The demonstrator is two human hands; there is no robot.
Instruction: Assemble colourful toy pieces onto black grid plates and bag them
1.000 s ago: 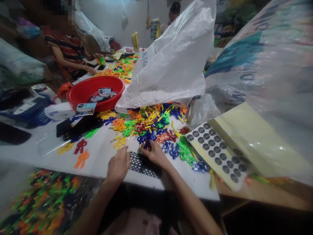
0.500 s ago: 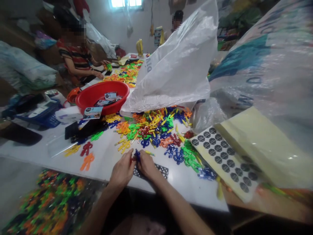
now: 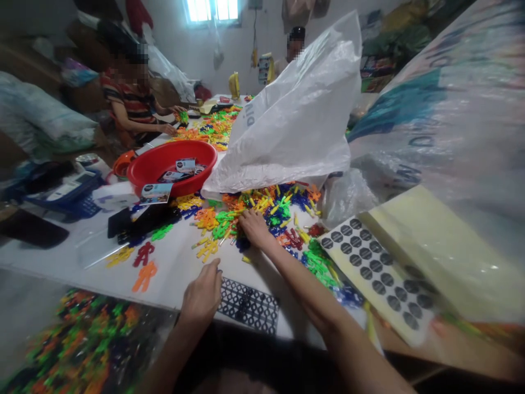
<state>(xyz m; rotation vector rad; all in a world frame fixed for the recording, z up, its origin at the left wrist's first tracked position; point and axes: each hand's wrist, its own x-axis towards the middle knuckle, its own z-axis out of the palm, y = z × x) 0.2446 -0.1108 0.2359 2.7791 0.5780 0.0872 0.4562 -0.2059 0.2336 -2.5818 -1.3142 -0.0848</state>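
Note:
My left hand [image 3: 202, 293] rests near the table's front edge, its fingers curled together. A small dark bit shows at its fingertips, too little of it to name. Beside it lies a black openwork plate [image 3: 248, 305] with a pattern of holes. My right hand [image 3: 253, 226] reaches into a heap of small plastic figures [image 3: 223, 223] in green, orange, yellow, blue and dark red. Its fingers are bent down and close together among the pieces; their tips are hidden. Yellow pen-like sticks [image 3: 286, 223] are mixed into the heap.
A red basin [image 3: 172, 148] with printed cards stands at the left back. A white plastic sack [image 3: 287, 126] rises behind the heap. On the right lies a sheet of round black stickers [image 3: 375, 262]. Another person [image 3: 135, 104] works at the far left.
My right hand has left the plate and moved forward into the heap. My left hand has shifted slightly left and down. More of the black plate now shows.

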